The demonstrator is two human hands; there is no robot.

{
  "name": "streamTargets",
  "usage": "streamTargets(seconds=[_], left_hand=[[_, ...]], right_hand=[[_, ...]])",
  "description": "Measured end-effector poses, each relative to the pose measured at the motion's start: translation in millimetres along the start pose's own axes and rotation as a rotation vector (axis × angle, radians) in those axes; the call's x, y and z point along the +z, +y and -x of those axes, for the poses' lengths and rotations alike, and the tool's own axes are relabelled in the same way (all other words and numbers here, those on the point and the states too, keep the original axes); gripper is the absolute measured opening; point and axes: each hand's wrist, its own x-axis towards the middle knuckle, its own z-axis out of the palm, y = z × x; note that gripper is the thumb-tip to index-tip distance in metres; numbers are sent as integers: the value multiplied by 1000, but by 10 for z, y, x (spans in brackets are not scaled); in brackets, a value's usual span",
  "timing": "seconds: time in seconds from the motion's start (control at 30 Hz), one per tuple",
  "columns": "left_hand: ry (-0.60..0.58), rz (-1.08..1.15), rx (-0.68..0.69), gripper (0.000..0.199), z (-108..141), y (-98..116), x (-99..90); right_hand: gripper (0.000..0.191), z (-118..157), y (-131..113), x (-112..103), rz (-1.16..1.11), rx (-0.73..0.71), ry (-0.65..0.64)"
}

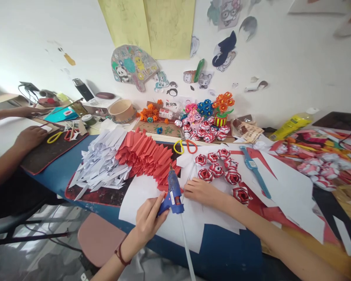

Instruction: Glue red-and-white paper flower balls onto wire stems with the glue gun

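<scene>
My left hand (148, 218) is wrapped round the handle of a blue hot glue gun (173, 185), its nozzle pointing away from me. A long whitish stick (185, 246) runs out of the gun's back end. Just right of the gun, my right hand (199, 191) rests over white paper (143, 205), fingers bent together; what they pinch, if anything, is hidden. Thin wire-like stems lie near those fingers. Beyond the gun are folded red paper strips (148, 154) beside a heap of white ones (103, 160). Red-and-white paper roses (217, 169) lie past my right hand.
Yellow-and-red-handled scissors (185, 146) lie behind the strips. A blue watch (255, 168) lies on papers at right. Finished flowers (204, 111), a round box (123, 110) and a yellow bottle (294, 124) line the wall. At left, another person's hand (32, 138) rests on the table.
</scene>
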Motion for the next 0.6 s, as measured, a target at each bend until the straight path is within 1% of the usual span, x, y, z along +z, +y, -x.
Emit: streamTargets(seconds=[0.1,0.2,0.3,0.4,0.53,0.6], left_hand=[[5,-11,2,57,12,-14,-19],[16,-28,17,58,12,-36,-62],[13,-87,73,60,-15,-54,-98],[-1,-142,171,62,-60,-51,-82],[-43,-185,268,66,-141,-11,47],[-74,-206,301,66,-187,9,145]], right_hand=[[27,20,-17,-11,-46,-4,102],[27,46,-33,-100,-140,46,242],[31,59,-36,-216,-258,176,441],[32,65,-17,-336,-365,342,654],[18,94,9,-555,-438,534,870],[10,115,9,-687,-488,624,1009]])
